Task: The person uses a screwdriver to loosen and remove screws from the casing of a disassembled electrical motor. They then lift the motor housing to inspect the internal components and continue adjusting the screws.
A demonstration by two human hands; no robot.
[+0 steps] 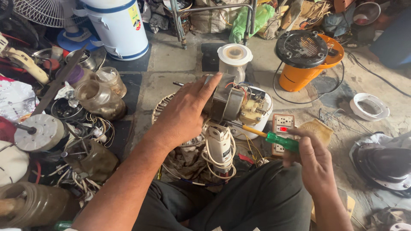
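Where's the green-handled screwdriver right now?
In the head view, the green-handled screwdriver is right of centre, gripped in the right hand. Its tip points left toward the fan motor under the left hand, in front of the switch board.
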